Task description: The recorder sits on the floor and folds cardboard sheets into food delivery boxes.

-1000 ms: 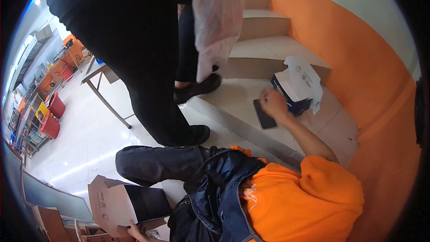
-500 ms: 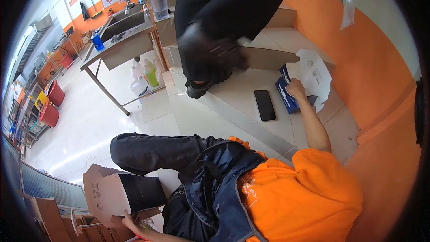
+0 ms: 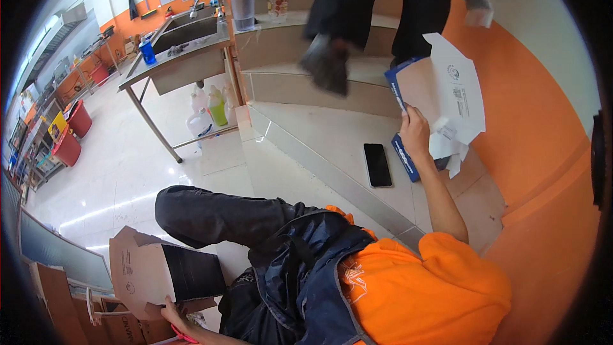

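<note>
My left hand [image 3: 172, 315] pinches the edge of an open cardboard box [image 3: 145, 276], pale inside with a dark outer side, held low at the left beside my leg. My right hand [image 3: 415, 133] grips the near edge of a blue box [image 3: 418, 83] whose white lid flaps stand open at the right. The box is tilted up off the step. Under it, a second blue box [image 3: 405, 161] rests on the tiled step, partly hidden by my wrist. A dark phone [image 3: 377, 165] lies on the step left of these boxes.
Another person's legs [image 3: 421, 16] are on the stairs [image 3: 290, 84] ahead. Clear cups [image 3: 242, 9] stand on a stair beside a steel sink [image 3: 185, 35]. Bottles [image 3: 217, 105] sit under the sink; red bins [image 3: 67, 150] stand far left. Brown cartons [image 3: 60, 300] lie at the lower left.
My right hand has raised the upper blue box away from the one below, tipping it up and forward. The other person has stepped up the stairs to the right. My left hand keeps its hold.
</note>
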Demonstrator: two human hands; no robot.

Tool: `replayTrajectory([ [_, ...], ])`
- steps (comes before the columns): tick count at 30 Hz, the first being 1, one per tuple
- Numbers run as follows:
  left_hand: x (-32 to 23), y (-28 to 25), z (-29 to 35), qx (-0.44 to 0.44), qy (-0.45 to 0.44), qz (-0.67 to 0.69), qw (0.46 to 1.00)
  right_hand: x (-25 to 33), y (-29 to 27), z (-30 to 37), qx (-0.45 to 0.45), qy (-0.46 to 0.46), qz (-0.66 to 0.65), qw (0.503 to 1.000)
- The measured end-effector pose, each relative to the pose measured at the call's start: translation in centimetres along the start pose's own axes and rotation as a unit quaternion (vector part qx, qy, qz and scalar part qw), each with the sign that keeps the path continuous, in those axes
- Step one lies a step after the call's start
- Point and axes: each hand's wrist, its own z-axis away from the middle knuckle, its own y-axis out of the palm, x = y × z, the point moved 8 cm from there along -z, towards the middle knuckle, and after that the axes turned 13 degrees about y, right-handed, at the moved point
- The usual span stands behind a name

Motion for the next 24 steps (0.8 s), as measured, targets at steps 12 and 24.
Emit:
replayTrajectory([
  [12,-5.3,0.6,2.3,-0.034,0.184,-0.172,0.967,31.4,5.6,7.6,0.247,-0.307,-0.328,0.858],
  [24,-0.2,4.1,2.8,-0.005,0.336,-0.128,0.933,50.9,14.1,40.9,0.571,-0.671,-0.346,0.324],
])
